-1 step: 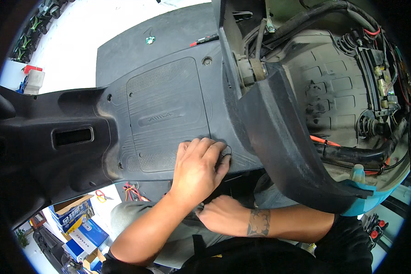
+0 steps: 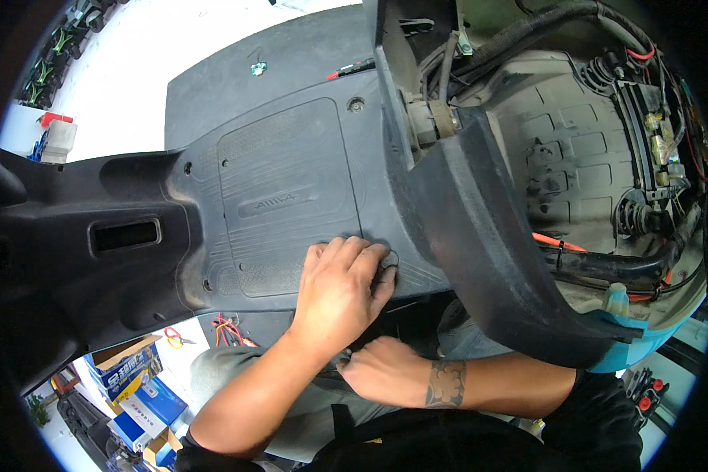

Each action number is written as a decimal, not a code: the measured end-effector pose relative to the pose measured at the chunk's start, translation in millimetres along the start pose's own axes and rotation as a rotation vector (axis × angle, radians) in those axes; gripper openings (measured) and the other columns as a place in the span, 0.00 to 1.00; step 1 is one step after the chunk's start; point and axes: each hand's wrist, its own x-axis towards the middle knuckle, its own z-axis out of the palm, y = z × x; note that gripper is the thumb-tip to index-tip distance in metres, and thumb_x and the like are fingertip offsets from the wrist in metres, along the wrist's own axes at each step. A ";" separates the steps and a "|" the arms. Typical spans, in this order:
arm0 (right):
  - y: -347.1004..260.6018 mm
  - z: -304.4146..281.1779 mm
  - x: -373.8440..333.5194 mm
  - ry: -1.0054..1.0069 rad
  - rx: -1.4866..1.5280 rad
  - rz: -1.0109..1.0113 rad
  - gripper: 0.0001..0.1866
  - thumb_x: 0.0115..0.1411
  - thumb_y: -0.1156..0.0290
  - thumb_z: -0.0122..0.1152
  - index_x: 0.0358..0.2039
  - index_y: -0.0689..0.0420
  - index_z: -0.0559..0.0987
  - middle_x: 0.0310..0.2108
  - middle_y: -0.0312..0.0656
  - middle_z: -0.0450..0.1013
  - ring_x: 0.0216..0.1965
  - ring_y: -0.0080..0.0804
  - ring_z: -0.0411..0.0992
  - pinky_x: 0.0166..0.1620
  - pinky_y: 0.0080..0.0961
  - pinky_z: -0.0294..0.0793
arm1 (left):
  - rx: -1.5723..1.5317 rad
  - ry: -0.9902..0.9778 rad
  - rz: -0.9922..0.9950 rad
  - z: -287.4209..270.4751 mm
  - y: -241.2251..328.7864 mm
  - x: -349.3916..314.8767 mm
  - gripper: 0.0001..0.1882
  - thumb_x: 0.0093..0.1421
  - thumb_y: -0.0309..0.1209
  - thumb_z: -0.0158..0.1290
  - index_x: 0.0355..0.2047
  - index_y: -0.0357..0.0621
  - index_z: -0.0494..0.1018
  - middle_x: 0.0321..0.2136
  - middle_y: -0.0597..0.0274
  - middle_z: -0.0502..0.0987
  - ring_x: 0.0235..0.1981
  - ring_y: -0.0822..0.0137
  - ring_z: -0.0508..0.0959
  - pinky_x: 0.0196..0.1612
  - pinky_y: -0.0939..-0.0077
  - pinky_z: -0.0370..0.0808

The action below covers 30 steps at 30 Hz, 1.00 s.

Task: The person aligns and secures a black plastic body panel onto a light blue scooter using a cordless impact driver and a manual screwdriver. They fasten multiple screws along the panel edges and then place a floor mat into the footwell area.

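Note:
The dark grey footboard (image 2: 291, 169) of a scooter lies in front of me, with a rectangular panel outlined in it. My left hand (image 2: 340, 287) rests on its near right part. The fingers are bent and close together beside a round recess (image 2: 392, 258), and whatever they pinch is hidden. Below the footboard's near edge, over my lap, my right hand (image 2: 385, 370) is closed like a fist. Its fingertips are out of sight, so I cannot tell what it holds. The two hands are apart.
To the right, a black body panel (image 2: 488, 212) rises beside an open bay with cables (image 2: 558, 31) and a spring (image 2: 637, 216). The front shield (image 2: 134, 189) stands left. Scissors (image 2: 175, 338), red leads (image 2: 228, 330) and blue boxes (image 2: 153, 405) lie lower left. A small circuit board (image 2: 259, 69) lies beyond.

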 end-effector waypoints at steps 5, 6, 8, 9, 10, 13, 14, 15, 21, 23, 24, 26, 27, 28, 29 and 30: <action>-1.6 -2.2 0.6 -0.007 0.019 0.030 0.15 0.71 0.68 0.55 0.31 0.63 0.84 0.22 0.49 0.81 0.26 0.45 0.83 0.30 0.41 0.79 | 0.096 -0.088 0.096 -5.8 0.1 8.2 0.12 0.60 0.32 0.65 0.42 0.43 0.80 0.34 0.61 0.78 0.40 0.56 0.79 0.46 0.59 0.75; -1.7 -2.1 0.6 -0.013 0.019 0.033 0.15 0.71 0.69 0.55 0.31 0.63 0.84 0.23 0.49 0.81 0.26 0.45 0.83 0.30 0.41 0.80 | 0.118 -0.122 0.101 -7.7 1.2 9.6 0.11 0.60 0.31 0.64 0.41 0.42 0.79 0.34 0.60 0.77 0.40 0.56 0.79 0.45 0.59 0.75; -1.9 -1.2 0.4 -0.020 0.010 0.035 0.14 0.71 0.69 0.55 0.32 0.63 0.84 0.23 0.48 0.81 0.27 0.46 0.83 0.31 0.42 0.80 | 0.169 -0.182 0.117 -12.0 2.5 12.9 0.09 0.60 0.29 0.63 0.38 0.41 0.77 0.33 0.59 0.76 0.39 0.55 0.79 0.44 0.59 0.77; -2.2 -0.1 0.0 0.025 0.070 0.060 0.14 0.71 0.69 0.55 0.32 0.62 0.83 0.23 0.48 0.81 0.27 0.46 0.83 0.31 0.42 0.80 | 0.151 -0.180 0.138 -13.5 2.7 15.2 0.08 0.60 0.29 0.63 0.36 0.40 0.76 0.32 0.58 0.75 0.39 0.54 0.79 0.44 0.59 0.77; -2.9 1.2 -0.4 0.070 0.132 0.086 0.14 0.71 0.69 0.55 0.32 0.62 0.83 0.23 0.48 0.81 0.27 0.46 0.83 0.31 0.42 0.81 | 0.132 -0.179 0.160 -14.9 2.8 17.4 0.08 0.60 0.28 0.63 0.35 0.40 0.76 0.32 0.57 0.75 0.38 0.53 0.79 0.44 0.59 0.78; -2.6 5.9 -2.5 0.123 -0.017 -0.007 0.13 0.70 0.69 0.55 0.32 0.62 0.83 0.23 0.48 0.81 0.27 0.46 0.83 0.32 0.42 0.81 | 0.111 -0.199 0.196 -17.9 3.7 22.0 0.08 0.60 0.26 0.62 0.33 0.38 0.74 0.32 0.54 0.75 0.38 0.51 0.79 0.44 0.57 0.79; -2.0 7.5 -2.5 0.115 -0.082 -0.049 0.13 0.70 0.69 0.55 0.32 0.62 0.83 0.23 0.48 0.81 0.27 0.46 0.84 0.32 0.42 0.81 | 0.131 -0.209 0.206 -18.6 4.5 23.1 0.08 0.60 0.26 0.62 0.33 0.38 0.73 0.32 0.53 0.76 0.38 0.51 0.79 0.44 0.57 0.79; -1.3 8.9 -2.7 0.117 -0.111 -0.057 0.13 0.69 0.69 0.55 0.32 0.62 0.82 0.23 0.48 0.81 0.27 0.46 0.84 0.32 0.43 0.81 | 0.075 -0.209 0.190 -19.4 5.4 23.9 0.08 0.59 0.25 0.62 0.33 0.37 0.73 0.31 0.53 0.76 0.38 0.50 0.79 0.45 0.56 0.80; 1.7 9.5 1.3 0.056 -0.025 0.001 0.11 0.65 0.70 0.56 0.29 0.60 0.83 0.24 0.48 0.82 0.28 0.47 0.84 0.32 0.44 0.81 | -0.006 -0.268 0.171 -27.2 8.5 29.1 0.07 0.58 0.24 0.61 0.33 0.36 0.73 0.32 0.52 0.77 0.39 0.49 0.79 0.45 0.55 0.80; 0.9 7.5 3.1 0.034 0.001 0.017 0.11 0.64 0.71 0.57 0.28 0.60 0.84 0.25 0.49 0.82 0.29 0.47 0.84 0.32 0.44 0.82 | 0.012 -0.333 0.161 -29.9 8.1 29.5 0.07 0.58 0.24 0.61 0.33 0.36 0.74 0.33 0.52 0.78 0.39 0.49 0.80 0.45 0.55 0.81; 0.3 6.6 4.0 0.018 -0.001 0.032 0.11 0.63 0.70 0.57 0.29 0.60 0.85 0.27 0.49 0.83 0.30 0.47 0.85 0.34 0.44 0.83 | 0.031 -0.334 0.181 -30.9 7.4 29.6 0.07 0.58 0.24 0.61 0.34 0.36 0.74 0.33 0.52 0.78 0.40 0.49 0.80 0.46 0.56 0.81; -0.7 5.2 5.2 -0.016 -0.006 0.063 0.12 0.61 0.70 0.59 0.30 0.59 0.89 0.30 0.50 0.85 0.34 0.48 0.86 0.38 0.44 0.84 | 0.060 -0.353 0.214 -30.8 5.2 30.6 0.07 0.58 0.25 0.61 0.34 0.36 0.75 0.33 0.53 0.78 0.40 0.49 0.80 0.47 0.57 0.81; -0.8 5.0 5.7 -0.021 -0.013 0.064 0.12 0.61 0.70 0.59 0.30 0.59 0.89 0.30 0.50 0.85 0.34 0.48 0.86 0.38 0.44 0.85 | 0.062 -0.369 0.226 -30.2 3.7 31.1 0.08 0.58 0.25 0.62 0.35 0.36 0.75 0.33 0.53 0.78 0.40 0.50 0.80 0.47 0.57 0.81; -0.6 5.2 5.8 -0.026 -0.020 0.065 0.12 0.61 0.70 0.59 0.30 0.59 0.89 0.31 0.50 0.85 0.35 0.48 0.86 0.38 0.44 0.85 | 0.073 -0.403 0.214 -29.1 2.0 32.0 0.08 0.58 0.25 0.62 0.35 0.36 0.76 0.34 0.53 0.78 0.42 0.50 0.80 0.48 0.58 0.81; -0.3 5.8 5.8 -0.017 -0.023 0.060 0.12 0.62 0.70 0.58 0.30 0.58 0.90 0.31 0.49 0.85 0.35 0.47 0.86 0.38 0.44 0.85 | 0.074 -0.383 0.246 -27.9 0.0 32.9 0.08 0.58 0.26 0.62 0.35 0.36 0.76 0.34 0.53 0.78 0.42 0.50 0.80 0.48 0.58 0.81; 0.2 6.6 6.1 -0.032 -0.039 0.050 0.12 0.62 0.70 0.58 0.30 0.58 0.88 0.30 0.50 0.85 0.34 0.48 0.86 0.37 0.44 0.84 | 0.080 -0.385 0.272 -27.1 -1.9 33.8 0.08 0.58 0.26 0.62 0.35 0.36 0.76 0.35 0.53 0.78 0.42 0.50 0.80 0.48 0.58 0.81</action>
